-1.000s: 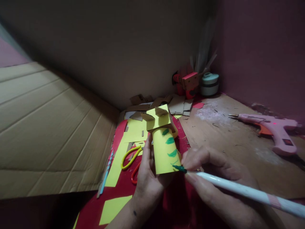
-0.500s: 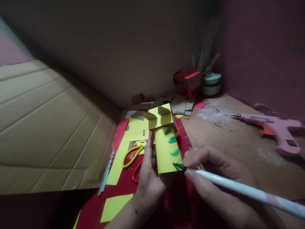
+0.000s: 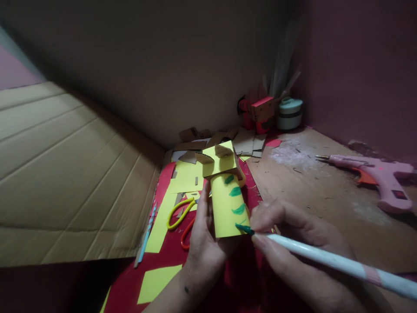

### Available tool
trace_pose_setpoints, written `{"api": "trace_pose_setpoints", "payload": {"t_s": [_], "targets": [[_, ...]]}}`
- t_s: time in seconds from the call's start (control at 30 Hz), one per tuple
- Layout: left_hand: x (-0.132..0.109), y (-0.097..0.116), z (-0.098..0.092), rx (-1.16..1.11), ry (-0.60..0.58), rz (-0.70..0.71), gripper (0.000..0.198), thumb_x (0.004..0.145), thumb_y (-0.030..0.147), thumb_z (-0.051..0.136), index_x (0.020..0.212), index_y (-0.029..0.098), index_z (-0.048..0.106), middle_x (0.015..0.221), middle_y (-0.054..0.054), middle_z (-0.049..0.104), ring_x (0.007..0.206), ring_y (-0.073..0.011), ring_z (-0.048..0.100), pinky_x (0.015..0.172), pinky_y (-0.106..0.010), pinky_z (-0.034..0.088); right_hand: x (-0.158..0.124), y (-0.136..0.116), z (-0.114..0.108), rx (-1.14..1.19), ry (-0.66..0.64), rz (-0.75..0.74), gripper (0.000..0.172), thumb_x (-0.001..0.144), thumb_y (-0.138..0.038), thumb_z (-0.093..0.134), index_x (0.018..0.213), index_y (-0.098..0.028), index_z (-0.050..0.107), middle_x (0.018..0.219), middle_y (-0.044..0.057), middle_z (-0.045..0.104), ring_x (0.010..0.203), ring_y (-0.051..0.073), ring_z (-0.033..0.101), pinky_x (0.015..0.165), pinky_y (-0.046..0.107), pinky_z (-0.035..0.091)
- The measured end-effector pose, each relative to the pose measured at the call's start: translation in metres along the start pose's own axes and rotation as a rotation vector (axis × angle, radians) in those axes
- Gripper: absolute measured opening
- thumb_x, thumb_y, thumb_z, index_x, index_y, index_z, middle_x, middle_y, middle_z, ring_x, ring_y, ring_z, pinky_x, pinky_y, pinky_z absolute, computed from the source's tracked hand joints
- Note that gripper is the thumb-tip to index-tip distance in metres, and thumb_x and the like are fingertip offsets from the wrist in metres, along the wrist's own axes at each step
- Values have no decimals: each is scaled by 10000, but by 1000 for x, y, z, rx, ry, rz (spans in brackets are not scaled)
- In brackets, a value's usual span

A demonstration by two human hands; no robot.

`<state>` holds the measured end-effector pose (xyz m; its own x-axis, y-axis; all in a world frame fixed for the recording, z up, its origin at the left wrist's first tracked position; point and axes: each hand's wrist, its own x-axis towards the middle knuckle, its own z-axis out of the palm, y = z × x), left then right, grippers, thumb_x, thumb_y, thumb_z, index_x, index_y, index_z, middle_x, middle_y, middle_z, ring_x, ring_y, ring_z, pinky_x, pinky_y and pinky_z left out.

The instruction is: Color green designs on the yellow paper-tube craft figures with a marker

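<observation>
A yellow paper figure (image 3: 223,213) has a tube body and a box head with two brown cardboard ears. My left hand (image 3: 208,243) is closed around the tube from beneath and the left, its fingers partly hidden behind it. Several green stripes run down the body's right side. Pinched in my right hand (image 3: 286,243) is a white brush pen (image 3: 325,257) with a dark green tip. That tip touches the paper low on the tube, at a thin green mark under the lowest filled stripe.
Scissors with yellow and red handles (image 3: 180,214), yellow paper sheets (image 3: 159,284) and a striped pencil (image 3: 147,237) lie on the left. A pink glue gun (image 3: 374,171) rests at right. Behind stand a red box-headed figure (image 3: 262,114) and a lidded pot (image 3: 289,114). Large cardboard (image 3: 74,182) rises at left.
The pen tip has shifted slightly left on the tube, and the thin green mark there reaches a little further left. Both hands keep their hold.
</observation>
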<state>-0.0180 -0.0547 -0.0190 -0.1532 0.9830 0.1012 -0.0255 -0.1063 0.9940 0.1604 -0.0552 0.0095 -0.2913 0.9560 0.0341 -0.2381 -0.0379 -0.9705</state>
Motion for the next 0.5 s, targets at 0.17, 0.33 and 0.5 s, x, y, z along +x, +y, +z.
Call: {"api": "trace_pose_setpoints", "payload": {"t_s": [0.17, 0.33, 0.5], "targets": [[-1, -3, -2, 32, 13, 1, 1098, 709, 240, 949, 1630, 370, 365, 1274, -93, 778, 995, -291, 791, 809, -330, 654, 0, 0, 0, 5, -5, 6, 147, 901, -310, 708, 786, -233, 659, 715, 9, 635, 623, 160, 543, 574, 282, 441], [-2, 0, -2, 40, 25, -30, 1168, 674, 177, 960, 1640, 396, 339, 1274, -64, 788, 978, -301, 799, 817, -352, 667, -1, 3, 1, 31, 30, -9, 204, 881, -303, 726, 713, -242, 627, 700, 3, 612, 627, 164, 527, 571, 286, 426], [1, 0, 1, 39, 11, -12, 1163, 671, 171, 958, 1645, 357, 351, 1216, -63, 822, 995, -324, 803, 857, -387, 671, 0, 1, 0, 43, 16, 4, 190, 858, -300, 750, 718, -240, 638, 682, -2, 592, 607, 160, 512, 562, 285, 415]]}}
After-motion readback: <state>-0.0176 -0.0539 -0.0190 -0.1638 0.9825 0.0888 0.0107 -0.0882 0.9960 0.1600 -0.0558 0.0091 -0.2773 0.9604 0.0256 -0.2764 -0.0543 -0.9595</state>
